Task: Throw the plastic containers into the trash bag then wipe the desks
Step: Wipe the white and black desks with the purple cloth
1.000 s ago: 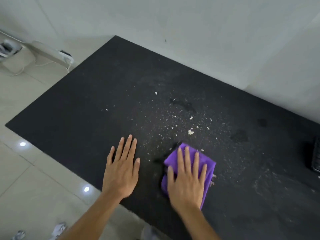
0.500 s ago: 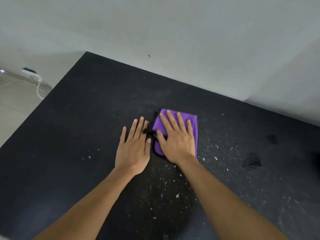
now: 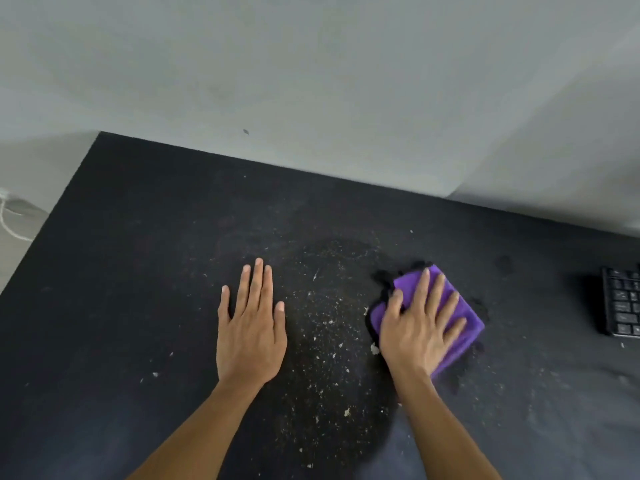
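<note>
A black desk (image 3: pixel 138 271) fills the view, with pale crumbs (image 3: pixel 325 327) scattered across its middle. My right hand (image 3: pixel 417 327) presses flat, fingers spread, on a folded purple cloth (image 3: pixel 464 318) at the right of the crumbs. My left hand (image 3: pixel 251 327) rests flat on the desk left of the crumbs, fingers straight and holding nothing. No plastic containers or trash bag are in view.
A black keyboard (image 3: pixel 621 303) lies at the desk's right edge. A pale wall (image 3: pixel 311 81) runs along the desk's far edge. White cables (image 3: pixel 10 220) lie on the floor past the left edge. Dark damp stains (image 3: pixel 504 263) mark the desk right of the cloth.
My right hand has slid the purple cloth to the right, away from my left hand. The left hand stays flat on the desk. The camera has shifted, bringing the keyboard into view.
</note>
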